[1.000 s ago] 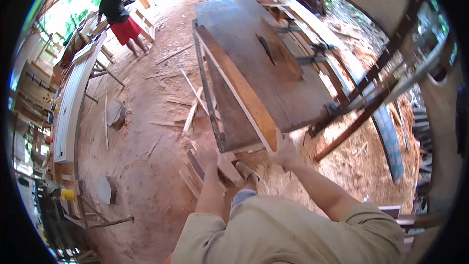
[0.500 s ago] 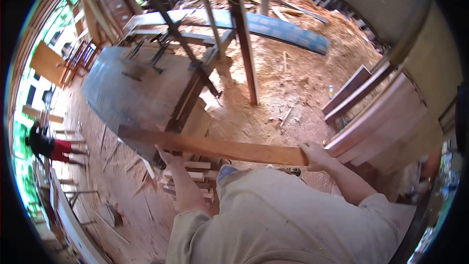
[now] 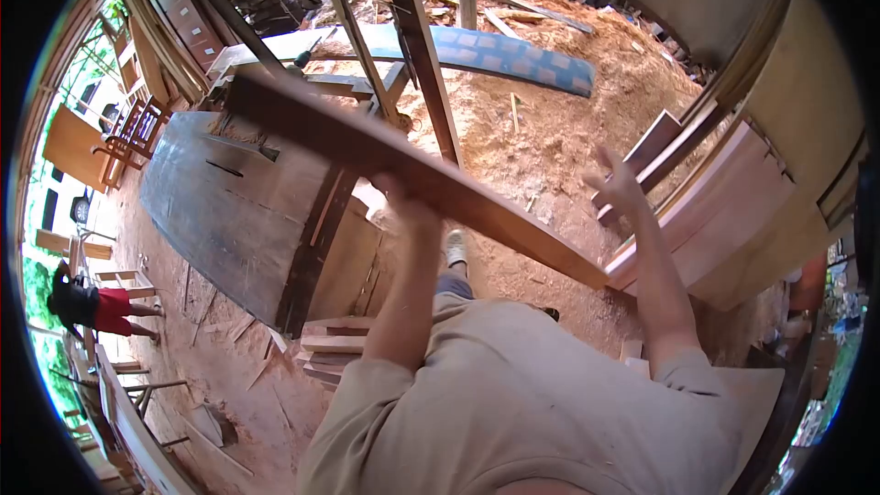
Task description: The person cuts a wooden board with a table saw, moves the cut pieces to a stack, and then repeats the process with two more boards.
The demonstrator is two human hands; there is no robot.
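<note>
A long reddish-brown wooden board (image 3: 440, 188) slants across the view, its far end high at the left and its near end low at the right. My left hand (image 3: 408, 206) grips it from below near its middle, with the fingers partly hidden by the board. My right hand (image 3: 621, 185) is off the board, above and right of its lower end, with fingers spread and nothing in them. Behind the board's left half lies a large dark panel (image 3: 238, 211) with a thick dark beam along its right edge.
A blue patterned long piece (image 3: 513, 57) lies on wood shavings. An upright dark post (image 3: 426, 73) stands ahead. Planks (image 3: 715, 211) lean at the right. Cut wood pieces (image 3: 335, 345) lie near my left side. At far left a person in red shorts (image 3: 112, 312) stands by a chair (image 3: 137, 133).
The board has lifted and tilted, its left end higher. My right hand has let go of its right end and moved up. My left hand has moved right and up with the board.
</note>
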